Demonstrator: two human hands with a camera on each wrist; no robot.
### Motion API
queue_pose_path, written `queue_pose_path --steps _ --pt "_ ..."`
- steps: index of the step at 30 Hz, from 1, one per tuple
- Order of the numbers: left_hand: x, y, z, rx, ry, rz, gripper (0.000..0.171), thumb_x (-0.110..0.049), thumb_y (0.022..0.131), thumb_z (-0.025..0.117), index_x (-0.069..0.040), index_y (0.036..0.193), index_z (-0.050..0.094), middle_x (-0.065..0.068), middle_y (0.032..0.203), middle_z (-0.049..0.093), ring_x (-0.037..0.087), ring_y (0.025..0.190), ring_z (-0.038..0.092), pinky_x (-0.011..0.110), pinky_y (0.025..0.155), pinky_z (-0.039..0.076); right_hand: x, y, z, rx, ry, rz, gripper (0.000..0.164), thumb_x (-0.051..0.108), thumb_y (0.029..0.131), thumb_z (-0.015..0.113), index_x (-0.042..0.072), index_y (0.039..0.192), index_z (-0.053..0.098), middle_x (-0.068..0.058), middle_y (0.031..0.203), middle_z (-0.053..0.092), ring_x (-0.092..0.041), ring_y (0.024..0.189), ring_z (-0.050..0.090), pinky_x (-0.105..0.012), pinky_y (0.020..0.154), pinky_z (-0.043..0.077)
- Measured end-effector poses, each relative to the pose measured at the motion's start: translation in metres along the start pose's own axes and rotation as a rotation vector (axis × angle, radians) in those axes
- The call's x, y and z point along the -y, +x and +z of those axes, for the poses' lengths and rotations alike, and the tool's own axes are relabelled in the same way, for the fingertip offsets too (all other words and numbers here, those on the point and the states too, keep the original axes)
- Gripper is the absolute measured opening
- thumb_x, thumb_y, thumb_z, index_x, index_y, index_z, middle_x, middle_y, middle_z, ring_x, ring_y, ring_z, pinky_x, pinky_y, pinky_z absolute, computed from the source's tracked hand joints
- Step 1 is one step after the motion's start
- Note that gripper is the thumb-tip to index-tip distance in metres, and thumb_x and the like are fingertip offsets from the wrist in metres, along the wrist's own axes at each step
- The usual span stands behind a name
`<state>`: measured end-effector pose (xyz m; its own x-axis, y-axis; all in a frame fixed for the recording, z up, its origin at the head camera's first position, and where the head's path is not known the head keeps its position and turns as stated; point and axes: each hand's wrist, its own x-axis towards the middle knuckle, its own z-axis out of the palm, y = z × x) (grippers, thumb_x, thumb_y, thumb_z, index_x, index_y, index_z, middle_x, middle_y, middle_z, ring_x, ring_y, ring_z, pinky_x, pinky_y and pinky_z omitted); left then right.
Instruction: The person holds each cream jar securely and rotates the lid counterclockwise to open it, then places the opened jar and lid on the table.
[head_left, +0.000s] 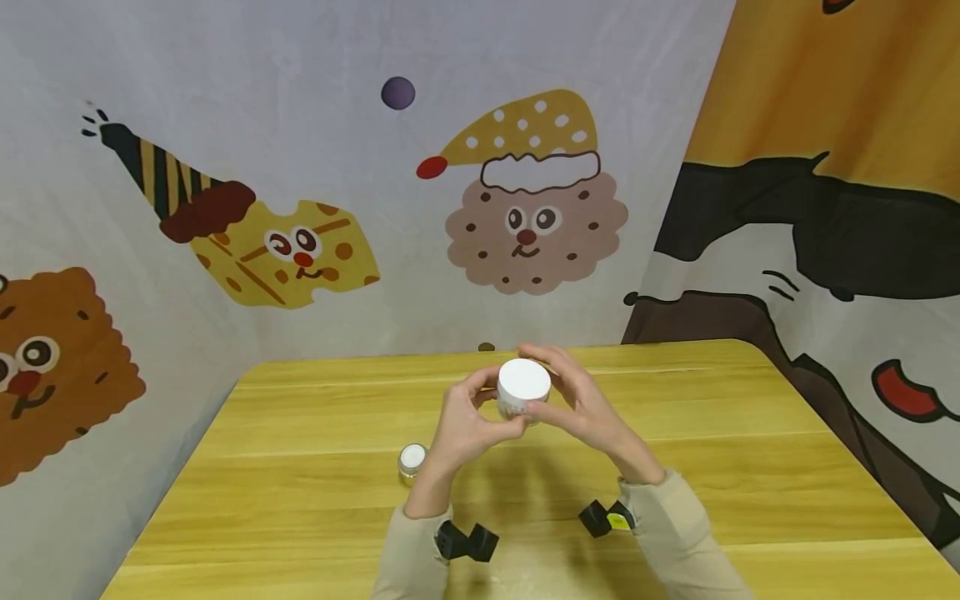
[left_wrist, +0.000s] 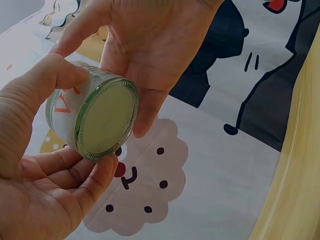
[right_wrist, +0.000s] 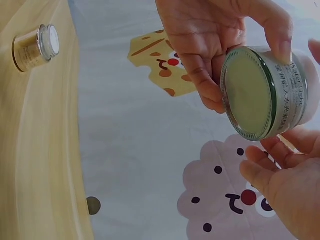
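Both hands hold a cosmetic cream jar (head_left: 523, 382) above the table, its white lid facing up in the head view. Fingers and thumb of the left hand (head_left: 467, 427) grip the jar from the left. From the other side the right hand (head_left: 587, 410) holds it, thumb in front and fingers around the back near the lid. The wrist views show the greenish glass base of the jar (left_wrist: 107, 117) and printed lettering on its side. Part of the lid is hidden by the hands there.
A smaller gold jar with a white top (right_wrist: 34, 48) stands on the wooden table (head_left: 315, 500), just left of the left wrist. Behind the table hangs a cloth (head_left: 375, 317) printed with cartoon figures. Small black devices (head_left: 468, 542) are strapped at the wrists.
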<state>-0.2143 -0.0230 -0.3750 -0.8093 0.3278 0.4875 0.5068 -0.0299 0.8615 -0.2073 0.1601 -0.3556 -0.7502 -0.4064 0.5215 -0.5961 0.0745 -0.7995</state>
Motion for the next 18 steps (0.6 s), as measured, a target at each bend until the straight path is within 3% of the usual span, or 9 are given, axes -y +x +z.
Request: queue_pose_path --steps 7,18 --pt "0.0003 0.0003 0.0002 0.005 -0.01 -0.026 0.049 0.0 0.068 0.072 0.007 0.115 0.06 0.017 0.109 0.062 0.025 0.096 0.056 0.034 0.086 0.049 -0.0013 0.0002 0.0025 -0.044 -0.043 0.057 0.045 0.0 0.08 0.07 -0.003 0.121 0.053 -0.014 0.124 0.049 -0.02 0.117 0.044 -0.029 0.102 0.037" --pt "0.0049 -0.001 0.0005 0.0 0.011 -0.036 0.047 0.0 0.068 0.072 0.007 0.113 0.06 0.016 0.108 0.063 0.025 0.096 0.057 0.035 0.086 0.05 -0.0036 0.0007 0.0031 -0.088 -0.001 -0.034 0.049 -0.002 0.083 0.065 -0.012 0.127 0.046 -0.023 0.121 0.05 -0.015 0.108 0.049 -0.027 0.095 0.042"
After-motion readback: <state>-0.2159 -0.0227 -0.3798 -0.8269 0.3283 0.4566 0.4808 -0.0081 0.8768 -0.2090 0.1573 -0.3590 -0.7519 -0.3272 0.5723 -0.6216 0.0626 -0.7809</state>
